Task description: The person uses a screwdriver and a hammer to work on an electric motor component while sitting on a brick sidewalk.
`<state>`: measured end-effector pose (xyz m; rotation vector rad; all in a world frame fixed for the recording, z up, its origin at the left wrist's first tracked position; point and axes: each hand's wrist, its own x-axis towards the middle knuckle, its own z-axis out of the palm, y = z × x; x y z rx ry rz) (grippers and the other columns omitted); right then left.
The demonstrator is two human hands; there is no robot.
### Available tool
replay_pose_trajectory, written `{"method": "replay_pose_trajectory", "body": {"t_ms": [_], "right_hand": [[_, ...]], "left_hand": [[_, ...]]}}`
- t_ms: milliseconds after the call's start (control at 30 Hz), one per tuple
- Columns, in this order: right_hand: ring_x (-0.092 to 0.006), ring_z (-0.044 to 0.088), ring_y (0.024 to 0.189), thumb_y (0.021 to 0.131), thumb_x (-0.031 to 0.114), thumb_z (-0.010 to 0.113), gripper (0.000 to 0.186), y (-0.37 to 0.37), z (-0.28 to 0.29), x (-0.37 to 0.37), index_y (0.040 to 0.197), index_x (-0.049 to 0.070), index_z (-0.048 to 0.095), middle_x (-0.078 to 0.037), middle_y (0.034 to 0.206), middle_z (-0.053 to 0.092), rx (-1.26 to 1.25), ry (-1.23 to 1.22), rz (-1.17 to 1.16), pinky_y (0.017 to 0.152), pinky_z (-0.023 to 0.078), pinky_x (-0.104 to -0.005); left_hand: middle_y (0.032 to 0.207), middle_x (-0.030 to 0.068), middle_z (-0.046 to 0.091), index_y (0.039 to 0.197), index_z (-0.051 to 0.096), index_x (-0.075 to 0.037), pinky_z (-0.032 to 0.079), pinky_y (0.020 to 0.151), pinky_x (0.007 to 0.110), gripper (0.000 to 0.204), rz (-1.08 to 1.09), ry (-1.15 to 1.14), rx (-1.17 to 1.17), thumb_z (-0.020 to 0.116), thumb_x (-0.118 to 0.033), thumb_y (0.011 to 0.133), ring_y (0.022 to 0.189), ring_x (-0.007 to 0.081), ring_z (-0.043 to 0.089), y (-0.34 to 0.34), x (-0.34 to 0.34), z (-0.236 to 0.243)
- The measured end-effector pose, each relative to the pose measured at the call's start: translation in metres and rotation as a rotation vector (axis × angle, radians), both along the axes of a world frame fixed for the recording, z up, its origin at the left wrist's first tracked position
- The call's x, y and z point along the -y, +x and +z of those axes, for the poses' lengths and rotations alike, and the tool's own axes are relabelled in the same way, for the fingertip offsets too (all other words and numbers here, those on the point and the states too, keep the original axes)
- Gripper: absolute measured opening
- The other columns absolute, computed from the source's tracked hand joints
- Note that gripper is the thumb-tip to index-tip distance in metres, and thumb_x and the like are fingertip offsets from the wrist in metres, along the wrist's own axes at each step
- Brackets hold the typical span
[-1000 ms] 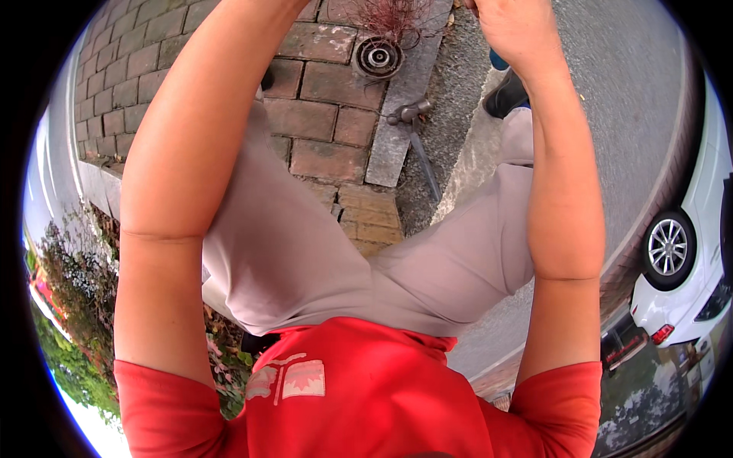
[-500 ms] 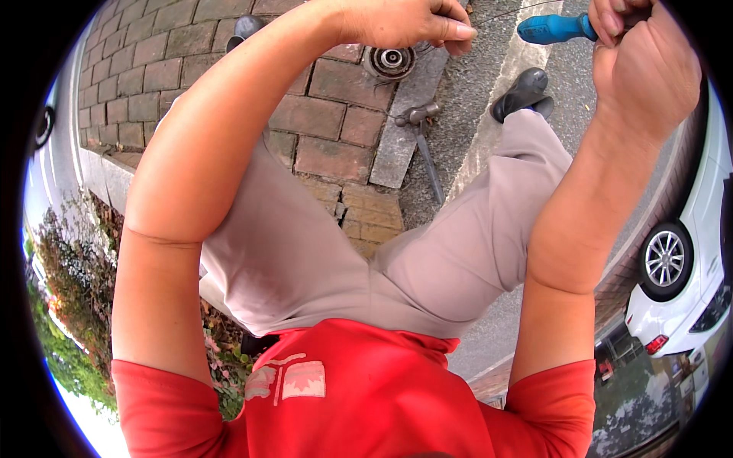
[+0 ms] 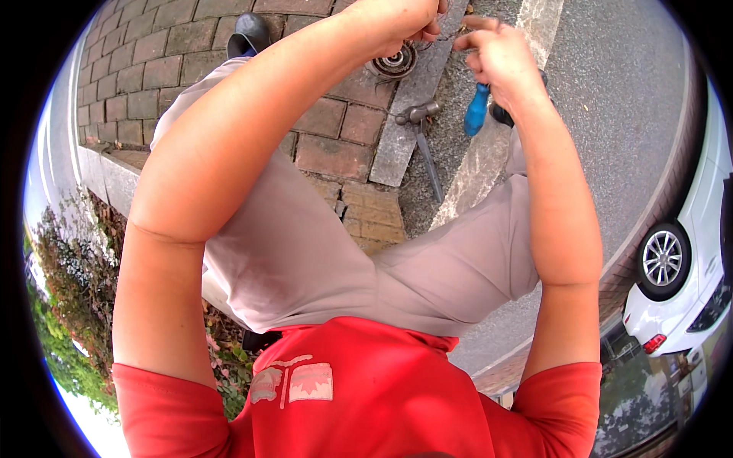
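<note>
At the top edge, my left hand (image 3: 408, 21) has its fingers curled together; what they hold, if anything, is hidden. Just right of it, my right hand (image 3: 504, 61) reaches in with the index finger stretched toward my left hand and the other fingers curled. The blue handle of a screwdriver (image 3: 476, 113) points down from beneath those curled fingers, its shaft hidden by the hand. Partly covered by my left hand, a round metal part (image 3: 393, 65) with concentric rings lies on the brick paving. A hammer (image 3: 429, 156) lies nearer me, its head on the kerb stone.
Brick paving (image 3: 172, 57) spreads to the left, bordered by a kerb stone (image 3: 393, 156). Grey asphalt (image 3: 611, 99) with a pale stripe (image 3: 477, 172) lies to the right. A white car (image 3: 702, 252) stands at the far right. Shrubs (image 3: 76, 267) grow at the left.
My right hand has moved left and inward, close to my left hand. The screwdriver's handle has swung from pointing left to pointing down. My left hand has shifted slightly left and up.
</note>
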<state>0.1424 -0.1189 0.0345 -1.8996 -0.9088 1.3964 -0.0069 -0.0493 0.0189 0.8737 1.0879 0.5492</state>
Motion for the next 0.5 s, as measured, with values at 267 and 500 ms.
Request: {"method": "replay_pose_trajectory", "body": {"t_ms": [267, 500], "right_hand": [[-0.0198, 0.066, 0.082, 0.100, 0.032, 0.059, 0.036, -0.010, -0.043, 0.011, 0.112, 0.002, 0.072, -0.012, 0.085, 0.071, 0.211, 0.045, 0.583, 0.080, 0.051, -0.0364], [-0.0193, 0.059, 0.067, 0.100, 0.035, 0.057, 0.035, 0.014, 0.029, -0.012, 0.090, 0.003, 0.069, -0.008, 0.075, 0.065, 0.464, 0.068, 0.642, 0.067, 0.047, -0.0355]], "left_hand": [[0.064, 0.0138, 0.058, 0.083, 0.058, 0.000, 0.045, 0.045, 0.039, 0.018, 0.060, -0.126, -0.035, 0.051, -0.015, 0.091, 0.050, 0.0249, 0.055, -0.002, -0.006, 0.005], [0.069, 0.0066, 0.060, 0.086, 0.060, -0.004, 0.053, 0.062, 0.036, 0.029, 0.018, -0.143, 0.431, 0.047, -0.024, 0.103, 0.065, 0.0227, 0.064, -0.018, -0.031, 0.026]]}}
